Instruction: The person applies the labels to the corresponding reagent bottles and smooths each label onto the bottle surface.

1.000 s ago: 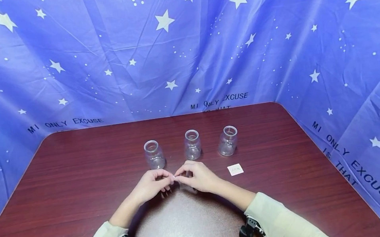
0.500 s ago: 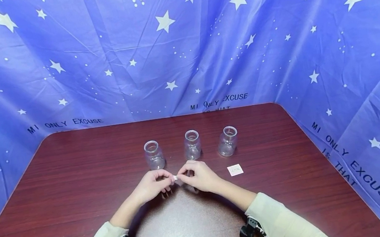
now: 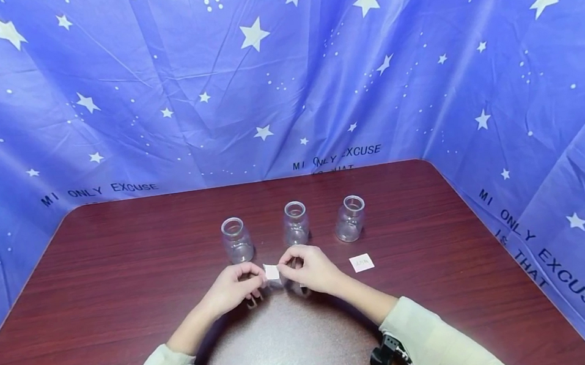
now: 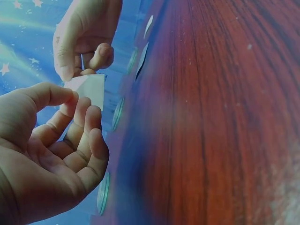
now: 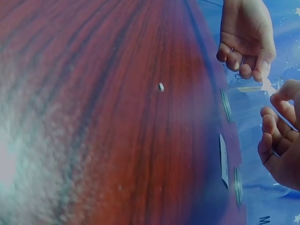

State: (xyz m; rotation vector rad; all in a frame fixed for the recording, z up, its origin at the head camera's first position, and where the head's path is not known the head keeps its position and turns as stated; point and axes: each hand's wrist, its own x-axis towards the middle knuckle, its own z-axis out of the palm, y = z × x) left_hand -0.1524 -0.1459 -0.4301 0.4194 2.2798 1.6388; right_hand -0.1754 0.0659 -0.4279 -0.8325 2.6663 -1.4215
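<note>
**A:** Both hands meet over the near-centre of the table (image 3: 120, 304). Left hand (image 3: 231, 289) and right hand (image 3: 310, 272) each pinch one edge of a small white paper slip (image 3: 271, 271), which is held just above the wood, between them.

**B:** Finger detail?

**A:** Left wrist view shows it best: left thumb and forefinger closed on the slip's (image 4: 89, 89) lower corner, the other fingers (image 4: 91, 145) loosely curled beneath; the right hand (image 4: 84, 37) grips the top edge from above. Head view shows only a white square between the knuckles.

**B:** Right wrist view?

**A:** Slip nearly edge-on there, hard to make out. It does show a tiny pale speck (image 5: 161, 86) on the wood that the head view does not resolve.

**B:** Surroundings?

**A:** Three clear glass jars stand upright in a row just beyond the hands: left jar (image 3: 236, 240), middle jar (image 3: 296, 223), right jar (image 3: 350, 219), apart from one another. A second slip (image 3: 361, 263) lies flat to the right of the right hand, in front of the right jar. Blue star-printed cloth (image 3: 277, 67) surrounds the table.
</note>
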